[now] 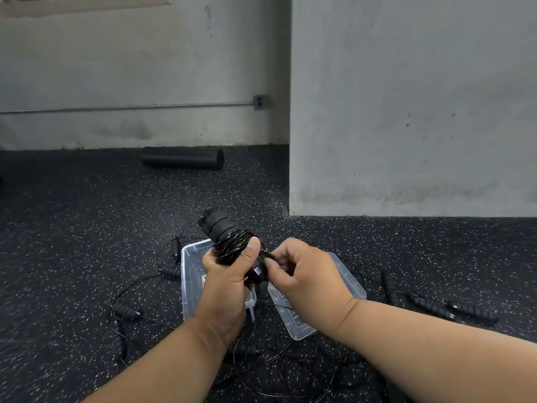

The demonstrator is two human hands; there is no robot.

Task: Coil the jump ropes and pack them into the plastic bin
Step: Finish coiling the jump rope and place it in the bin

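Left hand (229,274) grips a bundled black jump rope (229,242), fingers and thumb curled round ribbed, matte foam handles with glossy thin cord wound tightly about them; the handle ends stick up past the thumb. Right hand (302,271) pinches the loose end of that cord just beside the bundle, fingers curled in. The bundle is held above a clear rectangular plastic bin (190,274) sitting on the dark rubber floor with white speckles (87,228); what lies inside the bin is hidden by the hands. A clear ridged plastic lid (293,321) lies flat just right of the bin. More black ribbed-handled jump ropes (453,308) sprawl uncoiled on the floor at both sides, thin cords tangled near the forearms. A black cylindrical foam roller (183,158) lies against the rough grey concrete wall (406,97).
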